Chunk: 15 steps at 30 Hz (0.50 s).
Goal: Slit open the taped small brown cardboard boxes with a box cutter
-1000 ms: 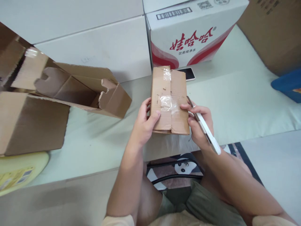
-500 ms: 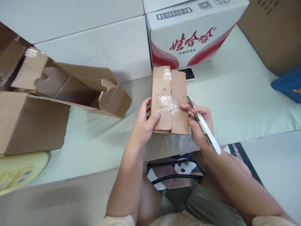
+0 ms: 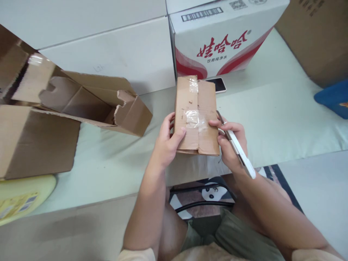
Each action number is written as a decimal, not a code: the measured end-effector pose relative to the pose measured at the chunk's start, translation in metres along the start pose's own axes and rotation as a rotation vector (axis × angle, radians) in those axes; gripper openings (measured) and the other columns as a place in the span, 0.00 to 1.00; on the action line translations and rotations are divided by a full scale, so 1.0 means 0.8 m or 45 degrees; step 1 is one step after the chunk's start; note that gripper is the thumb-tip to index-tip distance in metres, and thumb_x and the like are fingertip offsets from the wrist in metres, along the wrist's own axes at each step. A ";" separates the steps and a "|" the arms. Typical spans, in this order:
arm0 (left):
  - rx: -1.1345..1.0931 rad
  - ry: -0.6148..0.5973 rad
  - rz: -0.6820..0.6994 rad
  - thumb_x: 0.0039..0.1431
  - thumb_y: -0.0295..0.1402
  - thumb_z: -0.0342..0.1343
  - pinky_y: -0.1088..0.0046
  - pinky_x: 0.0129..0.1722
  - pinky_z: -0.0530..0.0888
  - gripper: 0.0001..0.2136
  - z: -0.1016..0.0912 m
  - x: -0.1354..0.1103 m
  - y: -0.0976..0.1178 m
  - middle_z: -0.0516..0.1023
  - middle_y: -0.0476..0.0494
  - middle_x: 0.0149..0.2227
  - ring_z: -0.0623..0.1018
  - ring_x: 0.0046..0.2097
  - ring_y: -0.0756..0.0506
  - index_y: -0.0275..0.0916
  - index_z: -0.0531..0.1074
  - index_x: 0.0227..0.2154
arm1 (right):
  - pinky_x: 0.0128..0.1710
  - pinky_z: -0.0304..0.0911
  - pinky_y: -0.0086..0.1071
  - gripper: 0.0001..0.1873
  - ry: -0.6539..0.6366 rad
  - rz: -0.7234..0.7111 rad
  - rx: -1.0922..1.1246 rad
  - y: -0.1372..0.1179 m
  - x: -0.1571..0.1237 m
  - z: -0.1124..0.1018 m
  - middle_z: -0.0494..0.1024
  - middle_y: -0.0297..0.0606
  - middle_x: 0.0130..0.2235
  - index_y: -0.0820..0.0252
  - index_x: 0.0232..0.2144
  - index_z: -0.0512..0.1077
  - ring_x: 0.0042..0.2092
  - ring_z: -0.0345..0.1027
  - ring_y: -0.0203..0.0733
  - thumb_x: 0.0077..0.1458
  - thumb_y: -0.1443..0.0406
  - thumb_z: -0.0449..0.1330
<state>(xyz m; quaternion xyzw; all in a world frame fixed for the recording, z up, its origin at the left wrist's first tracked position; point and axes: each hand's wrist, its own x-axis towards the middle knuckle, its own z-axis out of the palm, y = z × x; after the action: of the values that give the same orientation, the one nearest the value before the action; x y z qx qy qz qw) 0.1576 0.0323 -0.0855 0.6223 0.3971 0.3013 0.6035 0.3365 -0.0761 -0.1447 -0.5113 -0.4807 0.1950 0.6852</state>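
A small brown cardboard box (image 3: 187, 136), with clear tape over its middle seam, is held in front of me. My left hand (image 3: 170, 139) grips its left side, thumb on top and the other fingers partly hidden behind the edge. Closed around a white-handled utility knife (image 3: 239, 148), my right hand (image 3: 231, 141) is at the box's right edge, with its index finger resting on the top. The knife's narrow dark end points up and away from me, beside the box.
Behind stand a white and red carton (image 3: 217, 47) and a large white box (image 3: 122, 54). A phone (image 3: 220, 85) lies beyond the small box. Open cardboard boxes (image 3: 95, 98) are on the left, above a yellow container (image 3: 27, 195). A blue object (image 3: 331, 99) sits far right.
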 end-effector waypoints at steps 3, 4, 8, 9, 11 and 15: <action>-0.004 0.001 -0.006 0.58 0.53 0.61 0.54 0.62 0.76 0.34 0.000 0.000 0.000 0.71 0.34 0.70 0.71 0.70 0.31 0.42 0.64 0.63 | 0.74 0.59 0.64 0.09 0.009 0.004 0.002 0.000 0.000 0.000 0.85 0.34 0.54 0.44 0.49 0.69 0.73 0.65 0.50 0.68 0.59 0.62; -0.003 -0.004 -0.006 0.58 0.54 0.61 0.54 0.62 0.76 0.34 0.000 0.000 0.000 0.70 0.34 0.70 0.71 0.70 0.31 0.42 0.64 0.63 | 0.74 0.59 0.64 0.09 0.010 -0.001 0.003 0.000 0.000 0.000 0.85 0.34 0.54 0.44 0.49 0.69 0.73 0.65 0.50 0.68 0.59 0.62; 0.015 -0.012 0.007 0.59 0.54 0.60 0.54 0.63 0.75 0.34 0.000 0.000 0.000 0.70 0.35 0.71 0.71 0.70 0.31 0.43 0.64 0.63 | 0.74 0.59 0.64 0.10 -0.001 -0.028 -0.001 -0.001 0.000 0.000 0.85 0.34 0.55 0.43 0.50 0.70 0.73 0.64 0.49 0.68 0.61 0.61; 0.024 -0.016 0.009 0.59 0.54 0.60 0.54 0.63 0.75 0.34 -0.001 0.000 0.001 0.70 0.35 0.71 0.70 0.70 0.31 0.43 0.64 0.63 | 0.74 0.59 0.64 0.10 0.000 -0.026 -0.002 -0.001 0.000 0.000 0.85 0.33 0.55 0.43 0.50 0.70 0.73 0.64 0.49 0.68 0.61 0.61; 0.038 -0.024 0.008 0.60 0.55 0.59 0.54 0.63 0.75 0.34 -0.001 0.000 0.001 0.69 0.35 0.71 0.70 0.71 0.31 0.43 0.63 0.64 | 0.74 0.59 0.64 0.09 0.003 -0.017 0.008 -0.002 0.001 0.000 0.85 0.33 0.54 0.43 0.49 0.70 0.73 0.65 0.49 0.67 0.61 0.61; 0.039 -0.028 -0.001 0.60 0.55 0.59 0.56 0.62 0.75 0.34 -0.001 0.000 0.002 0.70 0.35 0.71 0.70 0.70 0.32 0.43 0.63 0.64 | 0.75 0.56 0.65 0.09 0.005 -0.021 0.030 -0.002 0.002 0.001 0.85 0.33 0.54 0.44 0.49 0.69 0.73 0.65 0.49 0.67 0.60 0.62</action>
<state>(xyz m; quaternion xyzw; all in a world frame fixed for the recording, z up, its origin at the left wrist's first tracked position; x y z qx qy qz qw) 0.1567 0.0327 -0.0838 0.6346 0.3954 0.2882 0.5983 0.3357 -0.0752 -0.1426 -0.4998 -0.4812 0.1941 0.6936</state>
